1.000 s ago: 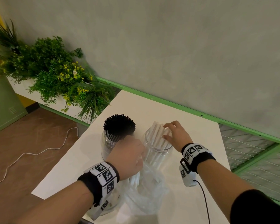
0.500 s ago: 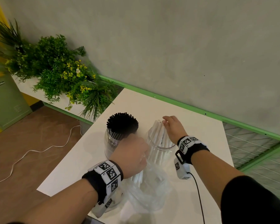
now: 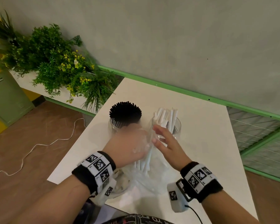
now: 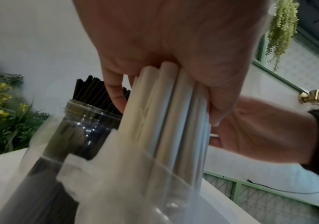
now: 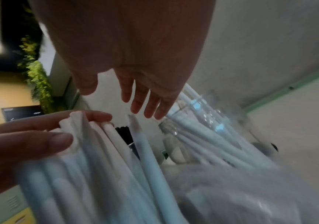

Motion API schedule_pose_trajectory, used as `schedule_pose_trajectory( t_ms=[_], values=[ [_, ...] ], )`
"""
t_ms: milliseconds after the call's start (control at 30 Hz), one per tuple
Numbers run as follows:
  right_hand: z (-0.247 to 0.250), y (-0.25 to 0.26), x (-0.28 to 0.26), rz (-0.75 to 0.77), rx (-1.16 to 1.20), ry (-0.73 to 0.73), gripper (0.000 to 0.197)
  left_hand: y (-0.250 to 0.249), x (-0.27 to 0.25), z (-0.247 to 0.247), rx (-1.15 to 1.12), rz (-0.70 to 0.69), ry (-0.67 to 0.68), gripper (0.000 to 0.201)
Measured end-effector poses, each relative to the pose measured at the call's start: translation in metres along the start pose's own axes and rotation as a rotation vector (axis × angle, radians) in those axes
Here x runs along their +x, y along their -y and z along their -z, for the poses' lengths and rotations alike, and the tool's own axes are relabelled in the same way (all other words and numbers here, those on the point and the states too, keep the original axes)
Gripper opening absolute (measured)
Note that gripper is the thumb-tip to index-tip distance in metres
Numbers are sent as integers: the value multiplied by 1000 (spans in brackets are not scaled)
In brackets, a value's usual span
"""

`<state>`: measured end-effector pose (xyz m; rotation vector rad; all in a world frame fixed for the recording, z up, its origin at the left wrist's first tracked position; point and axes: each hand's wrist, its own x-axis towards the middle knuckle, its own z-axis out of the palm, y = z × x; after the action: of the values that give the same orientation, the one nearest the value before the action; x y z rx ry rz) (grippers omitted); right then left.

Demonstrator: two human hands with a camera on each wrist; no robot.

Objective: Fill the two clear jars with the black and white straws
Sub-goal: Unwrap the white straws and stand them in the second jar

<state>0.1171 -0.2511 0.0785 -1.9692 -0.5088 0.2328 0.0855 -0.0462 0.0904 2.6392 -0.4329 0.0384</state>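
Grey plaster wall (image 3: 184, 38) with a green rail along its foot backs a white rectangular table (image 3: 204, 143), and a planter of green foliage with small yellow flowers (image 3: 55, 65) stands off the table's far left corner. A white cord (image 3: 39, 144) trails over the brown floor.

On the table stand two clear jars side by side. The left clear jar (image 3: 116, 125) is packed with upright black straws (image 3: 125, 112). The right clear jar (image 3: 176, 126) holds a partial load of white paper-wrapped straws (image 3: 166, 117), leaning and fanned against its rim, their tips well above the mouth.

Nearer the person lies a crumpled clear plastic bag (image 3: 145, 180). The left hand (image 3: 129, 143) is curled round a bundle of white straws (image 3: 146, 160), thumb on one side and fingers on the other, as the left wrist view shows plainly (image 4: 166, 115); the bundle's lower ends sit in the bag and it tilts toward the right jar. The head view blurs this hand.

The right hand (image 3: 166, 143) is spread, fingers straight and slightly apart, holding nothing. It sits just in front of the right jar, its fingertips (image 5: 149, 112) close to the top ends of the held bundle; whether they touch I cannot tell.

Both wrists carry black bands with black-and-white square markers (image 3: 99, 167).
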Motion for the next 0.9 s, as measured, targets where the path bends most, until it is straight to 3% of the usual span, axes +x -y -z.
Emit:
schedule_pose_trajectory(
  t_ms=[133,200,267,433,633,800,900],
  values=[
    [-9,-10,-4,-126,115,119,102,3,-2,-7,-82,-7,-65,46],
    [-12,-14,-4,-140,93,153,107,2,-3,-8,-107,-8,-82,43],
    [-17,-17,-4,-154,115,118,97,1,-4,-8,-101,0,-88,42],
    [-31,-8,-14,-67,194,-30,45,0,-7,-11,-84,-6,-124,42],
    [-46,-5,-17,-80,190,-159,29,-1,-11,-11,-58,-9,-124,50],
    [-52,-5,-18,-48,138,-223,16,-3,-10,-9,-68,39,-140,30],
    [-51,-3,-19,-22,91,-263,18,-6,-8,-12,-67,25,-215,21]
  ],
)
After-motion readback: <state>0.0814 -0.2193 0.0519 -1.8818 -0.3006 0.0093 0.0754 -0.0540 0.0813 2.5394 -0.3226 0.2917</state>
